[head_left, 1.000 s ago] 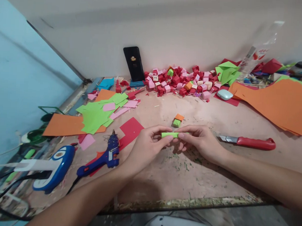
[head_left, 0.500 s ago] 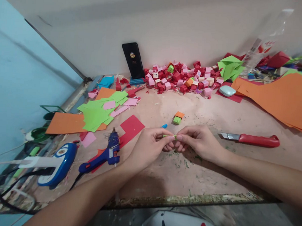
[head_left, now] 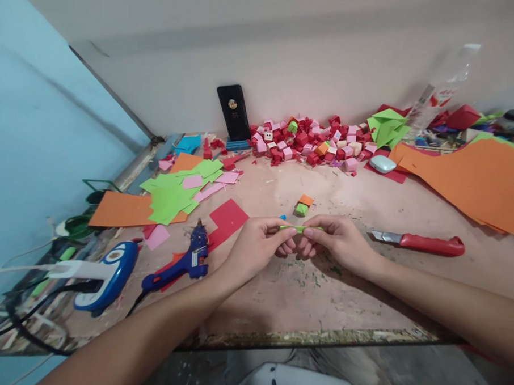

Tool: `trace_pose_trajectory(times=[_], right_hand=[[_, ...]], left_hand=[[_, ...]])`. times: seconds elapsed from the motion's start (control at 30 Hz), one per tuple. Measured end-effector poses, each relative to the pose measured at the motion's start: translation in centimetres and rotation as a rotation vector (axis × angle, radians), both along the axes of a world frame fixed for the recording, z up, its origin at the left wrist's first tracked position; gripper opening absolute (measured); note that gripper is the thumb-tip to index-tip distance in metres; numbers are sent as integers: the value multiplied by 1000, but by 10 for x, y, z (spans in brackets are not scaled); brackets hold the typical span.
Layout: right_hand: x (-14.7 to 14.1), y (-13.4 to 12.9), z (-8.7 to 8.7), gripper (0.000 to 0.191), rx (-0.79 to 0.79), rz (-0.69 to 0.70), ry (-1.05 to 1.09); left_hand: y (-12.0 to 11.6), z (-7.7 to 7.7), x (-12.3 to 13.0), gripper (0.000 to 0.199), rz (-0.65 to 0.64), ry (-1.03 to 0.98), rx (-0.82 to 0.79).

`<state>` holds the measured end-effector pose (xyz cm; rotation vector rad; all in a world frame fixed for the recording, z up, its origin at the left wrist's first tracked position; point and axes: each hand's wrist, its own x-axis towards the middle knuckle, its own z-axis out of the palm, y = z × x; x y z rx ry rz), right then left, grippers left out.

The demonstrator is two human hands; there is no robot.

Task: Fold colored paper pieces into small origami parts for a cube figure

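Note:
Between the thumbs and fingers of both hands, low over the table, is a narrow strip of green paper (head_left: 300,229). My left hand (head_left: 261,241) pinches its left end. My right hand (head_left: 338,238) pinches the right end, and the fingertips nearly meet. Just beyond them sits a small green paper cube (head_left: 301,209) with an orange paper piece (head_left: 306,200) against it. A blue tip (head_left: 283,217) of some object shows behind my left hand; the rest is hidden. To the right lies a red-handled utility knife (head_left: 431,244), its blade towards my hands.
A blue glue gun (head_left: 197,252) and red paper (head_left: 229,218) lie left, near a blue-and-white power strip (head_left: 115,274) with cables. Green sheets (head_left: 171,197) are farther back. Along the wall are a phone (head_left: 234,112), piled paper cubes (head_left: 306,139), a plastic bottle (head_left: 442,95) and orange sheets (head_left: 470,179).
The camera view has shifted slightly. More of the green strip now shows above the fingers, extending over my right hand's fingertips. Both hands keep their pinch; the things on the table stay put.

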<state>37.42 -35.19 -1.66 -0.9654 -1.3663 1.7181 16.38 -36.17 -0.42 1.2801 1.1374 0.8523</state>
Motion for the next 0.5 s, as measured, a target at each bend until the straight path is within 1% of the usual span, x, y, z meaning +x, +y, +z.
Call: trace_pose_trajectory(times=[0.13, 0.23, 0.4, 0.5], right_hand=[[0, 0, 5, 38, -37, 1, 31], [1, 0, 8, 36, -36, 21, 48], [1, 2, 4, 37, -67, 46, 76], [1, 4, 2, 36, -81, 28, 61]], left_hand=[[-2, 4, 0, 23, 21, -26, -14], [-1, 7, -1, 26, 48, -40, -1], [3, 5, -3, 28, 37, -52, 13], [3, 5, -5, 28, 51, -62, 27]])
